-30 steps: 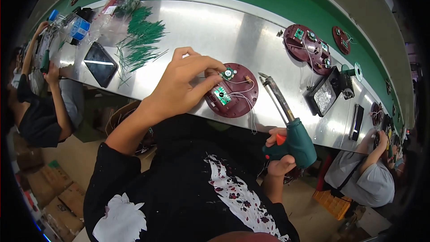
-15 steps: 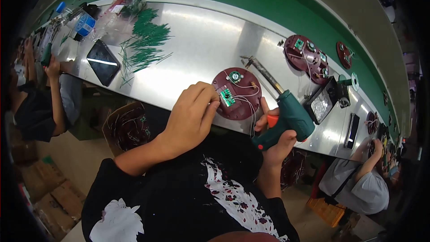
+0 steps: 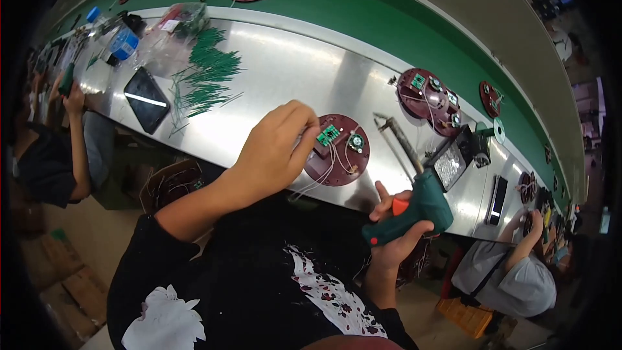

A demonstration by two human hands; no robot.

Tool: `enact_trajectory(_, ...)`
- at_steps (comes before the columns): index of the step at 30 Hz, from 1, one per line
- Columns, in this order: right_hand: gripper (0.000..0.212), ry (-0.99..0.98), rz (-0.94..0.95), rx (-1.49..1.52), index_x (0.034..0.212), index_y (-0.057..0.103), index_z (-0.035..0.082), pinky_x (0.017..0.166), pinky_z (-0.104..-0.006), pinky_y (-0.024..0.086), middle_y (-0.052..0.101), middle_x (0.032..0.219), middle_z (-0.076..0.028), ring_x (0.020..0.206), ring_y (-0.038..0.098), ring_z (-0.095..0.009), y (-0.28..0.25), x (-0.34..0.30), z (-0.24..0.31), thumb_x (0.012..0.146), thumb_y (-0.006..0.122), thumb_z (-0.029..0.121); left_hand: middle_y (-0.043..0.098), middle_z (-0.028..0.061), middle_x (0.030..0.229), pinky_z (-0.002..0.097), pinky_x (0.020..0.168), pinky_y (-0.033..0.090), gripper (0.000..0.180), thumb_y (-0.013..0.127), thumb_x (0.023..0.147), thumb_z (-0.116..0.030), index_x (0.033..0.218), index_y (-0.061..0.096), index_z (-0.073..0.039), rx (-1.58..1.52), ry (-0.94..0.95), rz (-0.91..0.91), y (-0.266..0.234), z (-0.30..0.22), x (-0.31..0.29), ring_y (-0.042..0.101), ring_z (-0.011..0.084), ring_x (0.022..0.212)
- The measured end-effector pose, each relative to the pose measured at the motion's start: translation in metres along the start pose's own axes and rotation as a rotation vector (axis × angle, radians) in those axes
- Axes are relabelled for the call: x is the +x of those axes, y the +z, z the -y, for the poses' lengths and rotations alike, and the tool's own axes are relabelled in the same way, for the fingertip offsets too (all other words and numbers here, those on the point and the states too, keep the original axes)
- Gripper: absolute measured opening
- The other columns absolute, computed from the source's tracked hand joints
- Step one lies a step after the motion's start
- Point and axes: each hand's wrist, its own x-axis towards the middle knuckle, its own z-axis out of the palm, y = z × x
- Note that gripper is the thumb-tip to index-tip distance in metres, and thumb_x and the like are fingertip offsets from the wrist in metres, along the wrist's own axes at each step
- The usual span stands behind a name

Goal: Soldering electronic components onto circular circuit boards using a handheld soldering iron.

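Observation:
A round maroon plastic disc (image 3: 337,167) lies on the metal bench in front of me. It carries a small green circuit board (image 3: 328,135), a round metal part (image 3: 356,142) and thin white wires. My left hand (image 3: 277,149) is closed at the disc's left edge, its fingertips partly hidden behind the knuckles. To the right of the disc, my right hand (image 3: 396,227) grips a dark green soldering gun (image 3: 424,206) with a red trigger. Its metal nozzle and thin tube point up and away, and the tip is raised, apart from the disc.
A pile of thin green sticks (image 3: 210,68), a black phone (image 3: 148,100) and a plastic bottle (image 3: 123,43) occupy the left. More maroon discs (image 3: 414,94), a black tray (image 3: 448,165) and a wire spool (image 3: 498,131) stand on the right. Other people (image 3: 508,275) sit on both sides.
The disc has turned clockwise, bringing the round metal part to its right side and the wires toward me. The soldering gun has moved slightly down and away from the disc. My view has shifted.

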Motion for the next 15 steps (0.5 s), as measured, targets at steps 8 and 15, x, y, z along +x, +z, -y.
enact_trajectory(8,0.084,0.000,-0.014,-0.117,0.119,0.051,0.001,0.114,-0.0552,0.045,0.061,0.081,-0.010,0.069,0.062,-0.020,0.015,0.026,-0.001,0.095,0.041,0.081,0.070,0.0173,0.104,0.0409,0.083,0.053,0.008,0.065,0.093,0.002,0.100,0.063,0.002,0.086,-0.060,-0.024,0.017,-0.010,-0.013,0.067,0.0364,0.095)
enact_trajectory(15,0.084,0.236,-0.002,0.054,0.119,0.052,0.000,0.107,-0.0551,0.051,0.060,0.083,-0.010,0.075,0.062,-0.019,0.019,0.000,-0.001,0.095,0.043,0.080,0.070,0.0183,0.110,0.0433,0.090,0.052,0.009,0.067,0.092,-0.002,0.099,0.063,0.002,-0.147,-0.122,-0.026,0.016,0.003,0.000,0.065,0.0373,0.104)
